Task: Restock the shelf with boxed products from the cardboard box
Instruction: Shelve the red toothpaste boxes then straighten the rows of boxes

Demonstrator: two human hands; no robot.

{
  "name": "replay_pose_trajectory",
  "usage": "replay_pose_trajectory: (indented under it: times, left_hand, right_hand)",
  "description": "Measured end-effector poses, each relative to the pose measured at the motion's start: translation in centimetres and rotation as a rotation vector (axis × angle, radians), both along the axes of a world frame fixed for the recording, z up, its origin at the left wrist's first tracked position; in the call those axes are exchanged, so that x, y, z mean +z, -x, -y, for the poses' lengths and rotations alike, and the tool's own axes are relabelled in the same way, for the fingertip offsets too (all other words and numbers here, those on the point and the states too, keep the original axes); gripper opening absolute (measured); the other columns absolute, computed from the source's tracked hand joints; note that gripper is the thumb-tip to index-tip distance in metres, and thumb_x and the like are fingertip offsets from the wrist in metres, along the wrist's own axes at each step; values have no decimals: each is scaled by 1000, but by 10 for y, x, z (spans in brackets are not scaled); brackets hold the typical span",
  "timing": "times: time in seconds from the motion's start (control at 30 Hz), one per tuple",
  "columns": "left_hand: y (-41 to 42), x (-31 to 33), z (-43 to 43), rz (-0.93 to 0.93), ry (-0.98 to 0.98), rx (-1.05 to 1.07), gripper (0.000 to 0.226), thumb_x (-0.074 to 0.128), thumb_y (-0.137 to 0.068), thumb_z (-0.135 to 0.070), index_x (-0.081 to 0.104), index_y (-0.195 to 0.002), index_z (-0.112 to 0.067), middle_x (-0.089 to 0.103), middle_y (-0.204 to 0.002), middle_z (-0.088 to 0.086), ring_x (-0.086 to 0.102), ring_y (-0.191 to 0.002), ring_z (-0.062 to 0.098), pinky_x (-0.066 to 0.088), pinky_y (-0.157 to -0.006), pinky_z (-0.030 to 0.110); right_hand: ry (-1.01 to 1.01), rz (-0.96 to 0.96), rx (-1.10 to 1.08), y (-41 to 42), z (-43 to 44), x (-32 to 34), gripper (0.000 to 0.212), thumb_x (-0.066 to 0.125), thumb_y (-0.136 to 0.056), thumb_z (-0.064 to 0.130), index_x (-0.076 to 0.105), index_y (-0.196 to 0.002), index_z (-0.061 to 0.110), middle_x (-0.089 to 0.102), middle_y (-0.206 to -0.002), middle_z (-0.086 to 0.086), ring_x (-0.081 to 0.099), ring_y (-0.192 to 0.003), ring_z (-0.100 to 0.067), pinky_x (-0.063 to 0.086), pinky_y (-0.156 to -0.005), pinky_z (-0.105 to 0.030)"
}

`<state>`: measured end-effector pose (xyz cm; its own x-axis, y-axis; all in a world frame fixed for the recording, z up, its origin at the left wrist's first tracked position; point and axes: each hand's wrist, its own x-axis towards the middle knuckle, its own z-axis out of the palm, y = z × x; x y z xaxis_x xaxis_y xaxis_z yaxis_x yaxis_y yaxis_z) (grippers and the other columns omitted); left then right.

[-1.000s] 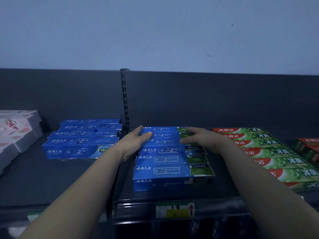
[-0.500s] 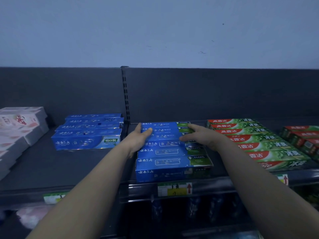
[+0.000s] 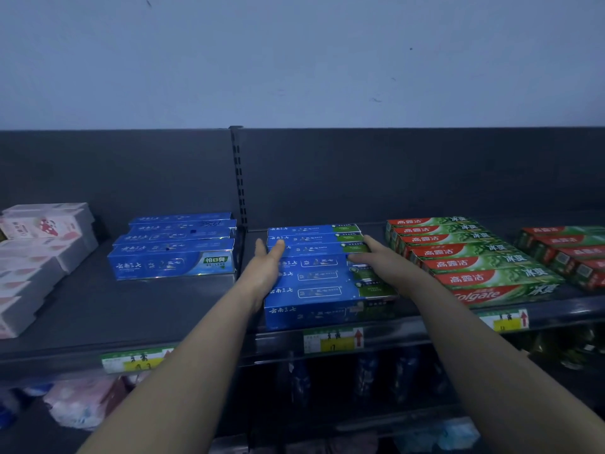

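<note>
A row of blue toothpaste boxes with green ends (image 3: 317, 291) lies flat on the dark shelf (image 3: 163, 309), running from the front lip towards the back panel. My left hand (image 3: 266, 267) presses its straight fingers against the left ends of the boxes near the back. My right hand (image 3: 383, 260) lies against the right ends, fingers stretched over the green part. Both hands bracket the row between them. The cardboard box is out of view.
A second row of blue boxes (image 3: 173, 253) lies left of the slotted upright (image 3: 240, 178). Red-and-green toothpaste boxes (image 3: 471, 257) sit close on the right, with more (image 3: 569, 253) beyond. White-and-pink boxes (image 3: 36, 253) are stacked at far left. Price tags (image 3: 332, 340) line the shelf lip.
Both hands stay against the two ends of the blue row. My view has dropped and pulled back, showing more of the shelf lip and the lower shelf.
</note>
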<state>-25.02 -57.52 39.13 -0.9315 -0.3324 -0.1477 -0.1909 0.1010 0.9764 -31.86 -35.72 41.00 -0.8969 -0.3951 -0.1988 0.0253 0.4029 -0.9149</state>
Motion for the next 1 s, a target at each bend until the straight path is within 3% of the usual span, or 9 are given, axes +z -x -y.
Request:
replay_pose_trajectory:
  times: [0.2,0.27,0.37,0.43,0.5,0.67,0.77,0.83,1.0]
  left_hand:
    - [-22,-4,-2,-37,5,-26,71,36,-98,-52,-3,-153,-30,9,-159,-9,16,-146,21,18,-116,41]
    - [-28,-8,-6,-50,-1,-17,71,36,-98,-51,-4,-153,-28,9,-159,-9,14,-146,20,16,-116,40]
    - [-34,-7,-14,-52,12,0,71,35,-99,-50,-5,-153,-27,9,-160,-7,14,-146,21,15,-116,41]
    - [-34,-4,-16,-44,14,17,71,35,-99,-50,-5,-153,-27,10,-160,-5,16,-146,22,15,-117,42]
    - [-36,-2,-17,-35,29,33,72,35,-98,-52,-5,-153,-27,11,-160,-5,18,-145,24,17,-116,43]
    - [-50,3,-16,-34,205,42,71,41,-96,-53,13,-153,-23,19,-159,-4,24,-143,20,22,-114,38]
    - [-60,13,-9,-64,272,76,65,47,-95,-48,24,-150,-22,30,-155,-1,33,-139,18,29,-108,32]
    - [-69,17,-3,-92,293,126,60,49,-96,-43,32,-148,-20,39,-149,-1,41,-132,16,32,-98,26]
    - [-101,16,25,-120,312,235,50,55,-94,-35,44,-140,-17,54,-135,0,51,-110,9,35,-90,25]
  right_hand:
    - [-77,-37,15,-15,-12,-6,88,61,-90,41,4,-154,27,20,-159,3,28,-141,-24,27,-106,-38]
    - [-56,-53,40,-20,-15,-7,76,58,-94,33,12,-153,19,35,-148,3,41,-127,-19,30,-99,-32]
    - [-15,-88,63,-30,-15,-1,57,53,-97,21,26,-147,20,48,-110,11,47,-89,-6,32,-89,-28]
    - [-29,-91,79,-32,-17,0,49,56,-96,22,31,-139,28,49,-99,19,50,-87,-1,36,-87,-29]
    - [-51,-96,109,-31,-19,-3,42,61,-92,26,40,-129,26,58,-109,15,57,-96,-4,43,-84,-30]
    - [-180,-211,160,-28,-21,4,86,69,-62,59,39,-138,34,47,-140,-1,54,-120,-20,46,-100,-47]
    - [-291,-342,180,-29,-11,21,92,65,-82,50,15,-154,21,14,-160,0,16,-147,-21,24,-117,-46]
    - [-329,-451,210,-28,2,26,85,60,-89,46,11,-154,19,1,-162,1,-5,-149,-16,12,-119,-41]
    - [-340,-531,305,-48,50,27,88,60,-89,49,8,-155,23,-7,-162,2,-12,-148,-15,5,-119,-40]
